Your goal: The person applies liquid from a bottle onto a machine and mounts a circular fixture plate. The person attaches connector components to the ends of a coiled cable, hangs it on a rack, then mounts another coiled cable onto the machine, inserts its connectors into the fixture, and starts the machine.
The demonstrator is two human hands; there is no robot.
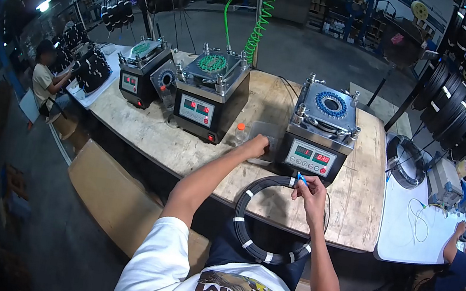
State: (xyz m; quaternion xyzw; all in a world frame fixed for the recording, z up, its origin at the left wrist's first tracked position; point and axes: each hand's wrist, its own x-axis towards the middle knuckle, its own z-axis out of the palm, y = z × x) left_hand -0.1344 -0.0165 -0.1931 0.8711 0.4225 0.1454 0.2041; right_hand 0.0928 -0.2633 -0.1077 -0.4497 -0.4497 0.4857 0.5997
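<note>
My right hand (312, 195) pinches a small blue connector (301, 178) at the end of a black cable. That cable belongs to a coil (241, 211) tied with white bands, which rests across the table's front edge and my lap. My left hand (257, 146) reaches to a clear plastic tray (263, 129), its fingers curled together; what they hold, if anything, is hidden. Just right of the tray stands a polishing machine (313, 156) with a lit red display and a round blue fixture (331, 103) on top.
A small bottle with an orange cap (240, 133) stands left of the tray. Two similar machines (210, 98) (139, 77) with green fixtures sit further left on the wooden table (355, 203). Cable coils (451, 98) hang at right. Co-workers sit at both sides (455, 269).
</note>
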